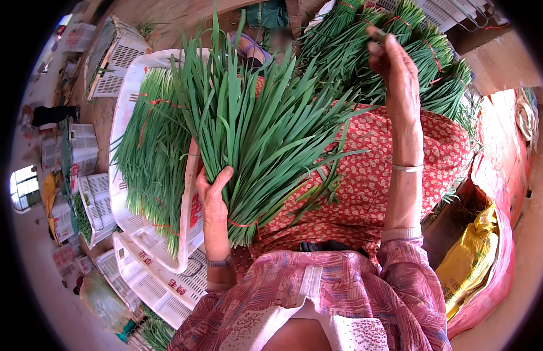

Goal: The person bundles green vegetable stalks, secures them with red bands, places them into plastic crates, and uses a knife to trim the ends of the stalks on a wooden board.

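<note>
Left hand grips a bunch of green leaves over the red flowered cloth; red tie near its lower end. Right hand raised near tied bundles, fingers bent; I cannot tell whether they hold anything.

One left hand, one right hand and one bracelet are showing. One bundle is being held; other bundles are overlapping, uncountable.
</note>
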The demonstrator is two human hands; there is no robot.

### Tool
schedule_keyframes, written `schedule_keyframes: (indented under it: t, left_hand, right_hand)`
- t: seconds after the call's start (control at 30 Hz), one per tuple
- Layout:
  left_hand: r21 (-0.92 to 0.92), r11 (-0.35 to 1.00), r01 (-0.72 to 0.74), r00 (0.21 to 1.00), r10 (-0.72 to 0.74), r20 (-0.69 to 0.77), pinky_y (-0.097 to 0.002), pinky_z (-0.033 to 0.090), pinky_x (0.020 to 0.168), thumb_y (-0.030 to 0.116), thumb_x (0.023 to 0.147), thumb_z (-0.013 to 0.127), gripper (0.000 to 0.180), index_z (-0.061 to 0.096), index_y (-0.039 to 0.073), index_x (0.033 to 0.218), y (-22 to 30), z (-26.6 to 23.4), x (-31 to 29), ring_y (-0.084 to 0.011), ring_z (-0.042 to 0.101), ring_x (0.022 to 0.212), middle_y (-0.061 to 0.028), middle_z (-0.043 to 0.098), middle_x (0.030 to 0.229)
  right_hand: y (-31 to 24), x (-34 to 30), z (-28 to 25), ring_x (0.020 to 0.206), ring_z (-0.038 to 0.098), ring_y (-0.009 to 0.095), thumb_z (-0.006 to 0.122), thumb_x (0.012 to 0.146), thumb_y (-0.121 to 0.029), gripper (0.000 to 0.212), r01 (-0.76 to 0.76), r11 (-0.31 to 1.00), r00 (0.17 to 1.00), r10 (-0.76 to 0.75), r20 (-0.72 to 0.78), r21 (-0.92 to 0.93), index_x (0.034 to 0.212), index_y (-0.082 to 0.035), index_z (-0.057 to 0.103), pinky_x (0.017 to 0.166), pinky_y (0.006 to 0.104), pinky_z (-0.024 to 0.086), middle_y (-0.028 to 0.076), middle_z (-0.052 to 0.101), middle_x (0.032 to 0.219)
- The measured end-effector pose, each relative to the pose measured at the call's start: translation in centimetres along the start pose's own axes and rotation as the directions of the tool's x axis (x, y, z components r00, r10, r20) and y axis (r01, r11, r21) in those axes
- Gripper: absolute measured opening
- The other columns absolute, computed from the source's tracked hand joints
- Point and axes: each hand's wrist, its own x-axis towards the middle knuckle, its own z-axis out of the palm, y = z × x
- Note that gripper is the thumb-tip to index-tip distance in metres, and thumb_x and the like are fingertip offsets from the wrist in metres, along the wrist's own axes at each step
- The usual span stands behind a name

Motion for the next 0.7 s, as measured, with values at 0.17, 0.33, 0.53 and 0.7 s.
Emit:
schedule_keyframes:
  t: [0.17,0.33,0.53,0.7]
  left_hand:
    - [0.013,1.000,-0.008,1.000,0.008,0.007,-0.0305,0.045,0.093,0.012,0.081,0.074,0.038,0.065,0.000,0.116,0.0,0.1,0.0,-0.0159,0.061,0.098,-0.0050,0.068,0.109]
    - [0.041,0.999,-0.029,1.000,0.029,0.003,-0.0308,0.044,0.093,0.013,0.081,0.074,0.037,0.065,-0.001,0.115,0.1,0.4,0.1,-0.0158,0.061,0.098,-0.0052,0.068,0.109]
    - [0.060,0.998,-0.026,1.000,0.026,0.002,-0.0313,0.044,0.094,0.015,0.082,0.074,0.040,0.064,-0.001,0.117,-0.1,0.1,0.4,-0.0167,0.061,0.100,-0.0060,0.067,0.110]
    - [0.063,0.998,0.023,0.998,-0.027,0.052,-0.0318,0.032,0.109,0.013,0.083,0.068,0.070,0.040,0.002,0.147,-0.8,-0.6,1.0,-0.0196,0.050,0.125,-0.0076,0.056,0.136]
  right_hand:
    - [2.4,-1.2,-1.0,0.085,0.057,0.015,0.066,0.089,-0.053,0.055,-0.043,0.890,0.955,0.170,0.242,-0.455,0.112,-0.003,0.071,0.083,0.0292,0.047,0.005,0.068,0.093]
    - [3.2,-1.9,0.6,0.076,0.058,0.006,0.072,0.090,-0.035,0.034,-0.219,0.921,0.902,0.317,0.294,-0.322,0.097,-0.002,0.072,0.069,0.0249,0.048,0.000,0.068,0.085]
    - [4.5,-2.4,2.5,0.077,0.058,0.008,0.070,0.091,-0.022,0.020,-0.227,0.974,0.968,0.226,0.111,-0.006,0.094,-0.002,0.071,0.071,0.0257,0.048,0.001,0.067,0.080]
    - [4.1,1.0,-2.8,0.075,0.058,0.012,0.070,0.092,-0.024,0.022,0.064,0.958,0.985,-0.015,-0.172,0.280,0.103,-0.006,0.070,0.080,0.0289,0.055,0.001,0.064,0.084]
